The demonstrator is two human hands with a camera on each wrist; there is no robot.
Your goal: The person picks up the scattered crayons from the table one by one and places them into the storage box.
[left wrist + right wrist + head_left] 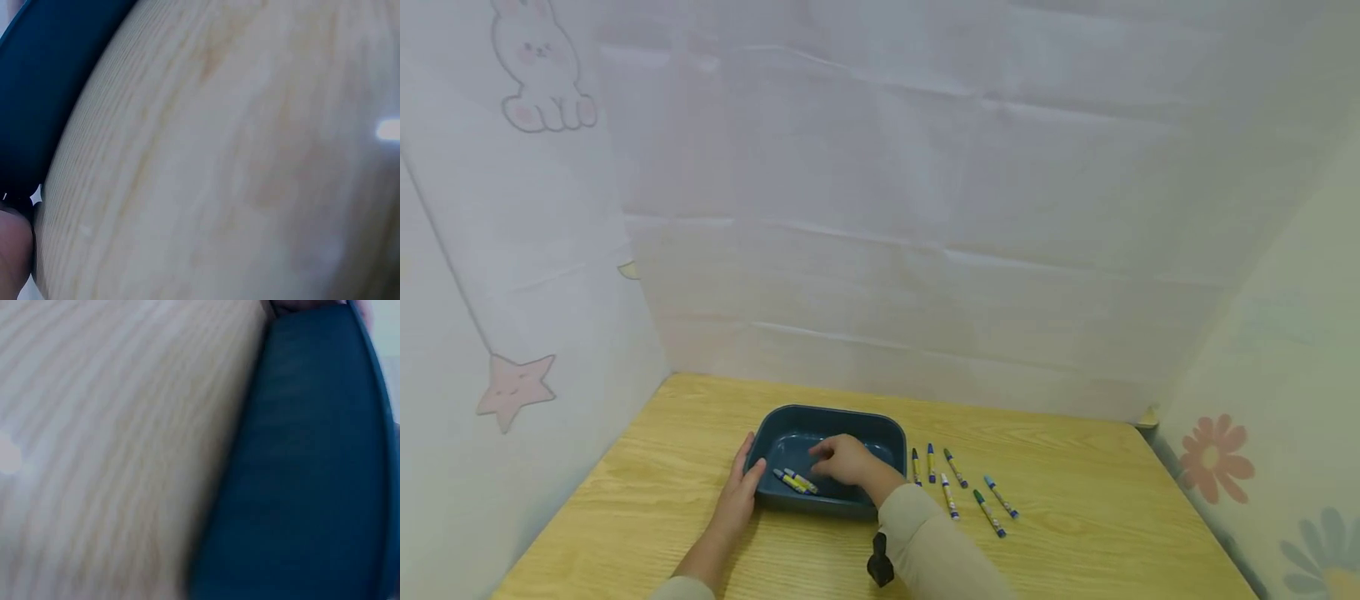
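Note:
A dark blue rectangular dish (827,502) stands on the wooden table. My left hand (739,492) holds its left side, the thumb at the rim and the fingers along the outer wall. My right hand (847,461) reaches over the front wall into the dish, fingers loosely bent, with nothing visible in them. Left of those fingers, a yellow-and-blue crayon (790,481) and a second crayon (802,481) lie side by side on the dish floor. Both wrist views show mainly the dish's outer wall (306,456) and wood grain; the right hand's fingers are not visible there.
Several crayons lie scattered right of the dish, among them a green-tipped crayon (989,513), a light-blue-tipped crayon (1001,497) and a white-tipped crayon (950,497). Pale printed cloth (887,208) hangs behind and beside the table (1075,500). A black device (880,562) sits by my right wrist.

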